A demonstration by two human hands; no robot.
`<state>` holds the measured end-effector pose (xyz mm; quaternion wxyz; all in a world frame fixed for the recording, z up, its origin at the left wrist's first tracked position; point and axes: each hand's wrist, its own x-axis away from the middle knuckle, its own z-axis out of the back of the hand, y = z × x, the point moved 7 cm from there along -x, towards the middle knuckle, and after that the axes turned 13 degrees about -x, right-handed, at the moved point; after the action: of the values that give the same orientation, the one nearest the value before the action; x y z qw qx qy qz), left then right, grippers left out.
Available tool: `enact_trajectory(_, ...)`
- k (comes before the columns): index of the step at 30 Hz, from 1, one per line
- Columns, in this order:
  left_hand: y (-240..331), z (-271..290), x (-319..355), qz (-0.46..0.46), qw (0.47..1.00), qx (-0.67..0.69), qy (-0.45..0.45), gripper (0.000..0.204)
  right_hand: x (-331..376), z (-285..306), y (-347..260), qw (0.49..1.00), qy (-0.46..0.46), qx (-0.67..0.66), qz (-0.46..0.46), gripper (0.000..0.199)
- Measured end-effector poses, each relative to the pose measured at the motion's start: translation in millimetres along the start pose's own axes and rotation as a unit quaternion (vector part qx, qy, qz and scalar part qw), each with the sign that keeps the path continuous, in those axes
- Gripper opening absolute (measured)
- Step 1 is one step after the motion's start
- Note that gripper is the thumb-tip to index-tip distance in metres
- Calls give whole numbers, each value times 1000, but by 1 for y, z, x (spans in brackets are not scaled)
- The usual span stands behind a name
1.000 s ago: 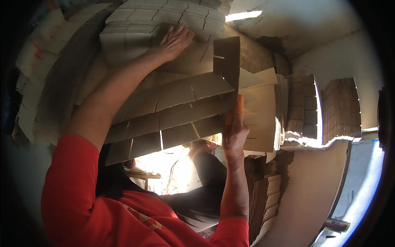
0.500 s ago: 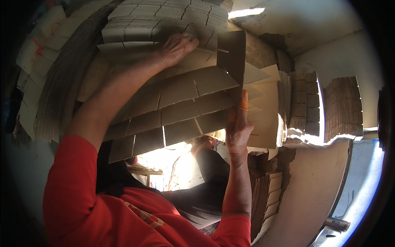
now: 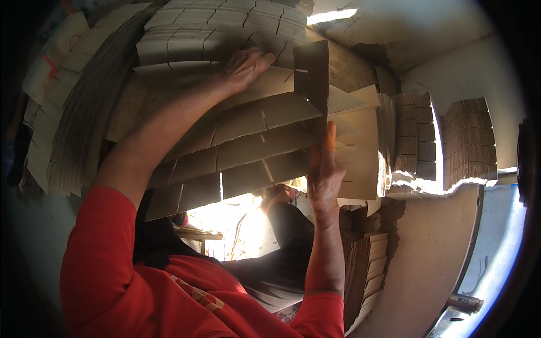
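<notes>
With the left hand flat on top and the right hand pressing open fingers against its right edge, neither gripping, the slotted cardboard sheets could slide apart.

Stacks of slotted cardboard sheets crowd the top and left, blocking passage there. More cardboard piles stand at the right. Beneath the held cardboard panel a bright gap opens (partly filled by another person), leaving some room.
</notes>
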<state>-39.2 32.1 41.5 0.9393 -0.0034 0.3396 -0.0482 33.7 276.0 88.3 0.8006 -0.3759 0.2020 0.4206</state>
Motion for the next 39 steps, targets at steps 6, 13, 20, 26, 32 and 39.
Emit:
enact_trajectory(6,9,8,-4,3,997,73,-5,13,2,-3,5,999,-33,36,-17,66)
enact_trajectory(13,23,-3,-2,-9,986,142,-91,17,7,-14,26,982,-135,39,-124,66)
enact_trajectory(20,12,-31,-1,24,964,192,-184,18,-4,-17,28,981,-149,57,-114,64)
enact_trajectory(26,28,-5,-9,-80,974,197,-82,13,-15,-16,21,979,-146,53,-133,62)
enact_trajectory(32,24,-24,-9,-35,987,109,-114,13,-7,-17,25,976,-150,63,-143,60)
enact_trajectory(39,33,-25,-1,-60,968,219,-104,13,4,-25,41,966,-185,44,-177,55)
